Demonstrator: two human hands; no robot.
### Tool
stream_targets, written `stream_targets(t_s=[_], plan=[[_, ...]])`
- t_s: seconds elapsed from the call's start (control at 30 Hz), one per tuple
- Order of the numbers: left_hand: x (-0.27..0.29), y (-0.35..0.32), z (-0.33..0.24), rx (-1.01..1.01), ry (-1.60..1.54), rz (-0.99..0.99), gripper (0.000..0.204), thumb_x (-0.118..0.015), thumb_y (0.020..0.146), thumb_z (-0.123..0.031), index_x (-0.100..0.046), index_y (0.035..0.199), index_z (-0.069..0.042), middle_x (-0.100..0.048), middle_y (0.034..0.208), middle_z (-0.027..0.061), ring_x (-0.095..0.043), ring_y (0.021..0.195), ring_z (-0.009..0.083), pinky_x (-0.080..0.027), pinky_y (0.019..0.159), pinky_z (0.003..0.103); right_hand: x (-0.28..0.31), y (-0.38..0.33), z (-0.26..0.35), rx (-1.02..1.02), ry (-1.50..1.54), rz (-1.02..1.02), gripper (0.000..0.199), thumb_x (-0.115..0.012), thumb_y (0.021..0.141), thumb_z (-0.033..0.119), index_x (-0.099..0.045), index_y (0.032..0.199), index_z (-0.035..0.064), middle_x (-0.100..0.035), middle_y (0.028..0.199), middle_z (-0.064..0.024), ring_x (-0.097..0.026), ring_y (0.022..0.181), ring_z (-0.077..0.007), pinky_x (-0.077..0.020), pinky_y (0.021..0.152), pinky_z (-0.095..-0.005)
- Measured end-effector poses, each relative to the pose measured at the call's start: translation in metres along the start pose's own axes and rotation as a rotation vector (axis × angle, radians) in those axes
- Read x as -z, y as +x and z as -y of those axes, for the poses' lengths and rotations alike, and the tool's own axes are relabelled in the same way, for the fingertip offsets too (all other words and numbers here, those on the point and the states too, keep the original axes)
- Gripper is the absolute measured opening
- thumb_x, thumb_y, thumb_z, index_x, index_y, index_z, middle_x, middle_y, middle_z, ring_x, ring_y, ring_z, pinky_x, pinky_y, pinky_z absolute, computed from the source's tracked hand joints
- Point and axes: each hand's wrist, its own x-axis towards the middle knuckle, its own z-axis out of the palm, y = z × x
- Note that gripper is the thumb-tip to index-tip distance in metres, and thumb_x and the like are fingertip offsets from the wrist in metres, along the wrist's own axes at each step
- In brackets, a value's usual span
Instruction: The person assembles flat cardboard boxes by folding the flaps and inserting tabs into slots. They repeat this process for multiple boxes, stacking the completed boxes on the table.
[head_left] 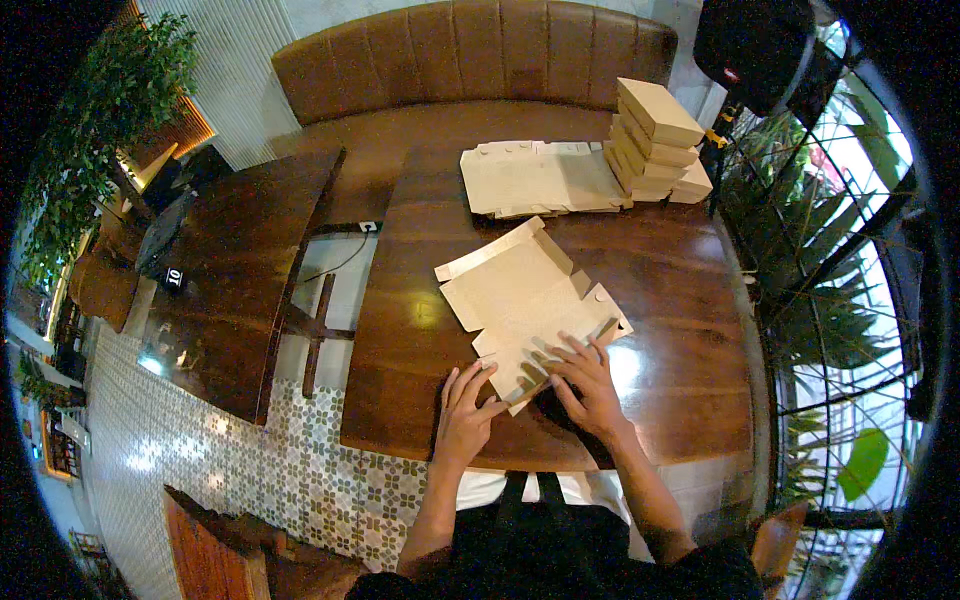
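Observation:
A partly folded brown cardboard box blank (pixel 515 285) lies turned at an angle on the wooden table in front of me, its far flap standing up. My left hand (pixel 468 405) rests at the blank's near left edge, fingers apart, thumb reaching toward the near corner. Over the near right part is my right hand (pixel 585 385), its fingers spread and touching the cardboard. Neither hand is closed around anything. Beyond the blank lies a pile of flat cardboard blanks (pixel 530 180). Beside it, folded boxes (pixel 655 140) stand stacked at the far right.
The wooden table (pixel 400 400) has its near edge at my waist. A brown padded bench (pixel 470 60) runs behind it. Another dark table (pixel 230 290) stands left across a gap with a cable. Plants and a metal grille (pixel 830 300) line the right side.

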Motion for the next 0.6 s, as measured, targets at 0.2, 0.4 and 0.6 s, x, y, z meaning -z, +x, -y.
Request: stream_targets(t_s=[0.2,0.4,0.6], plan=[[-0.003,0.000,0.005,0.192,-0.056,-0.040,0.015,-0.071,0.092,-0.009,-0.077,0.106,-0.010,-0.063,0.140,0.0102,-0.053,0.137,0.0344,-0.037,0.120,0.051,0.021,-0.022,0.014,0.029,-0.018,0.137,0.022,-0.071,0.096,0.027,-0.078,0.087,0.0088,-0.077,0.096,-0.0077,-0.070,0.102,-0.0271,-0.0437,0.107,-0.0491],[-0.015,0.004,-0.004,0.350,-0.137,-0.134,0.032,-0.070,0.092,-0.010,-0.065,0.123,-0.004,-0.063,0.134,0.0169,-0.054,0.132,0.0391,-0.038,0.119,0.050,0.016,-0.043,0.015,-0.018,0.103,0.098,0.020,-0.082,0.087,0.023,-0.071,0.077,0.0091,-0.073,0.098,-0.0049,-0.067,0.099,-0.0258,-0.0481,0.092,-0.0428],[-0.006,-0.008,-0.018,0.476,-0.137,-0.052,0.048,-0.063,0.098,-0.008,-0.054,0.145,-0.004,-0.060,0.144,0.0203,-0.049,0.140,0.0415,-0.032,0.123,0.054,0.001,-0.046,0.018,-0.034,0.033,0.056,0.023,-0.084,0.085,0.027,-0.069,0.079,0.0109,-0.065,0.103,-0.0040,-0.058,0.105,-0.0280,-0.0418,0.091,-0.0423]])
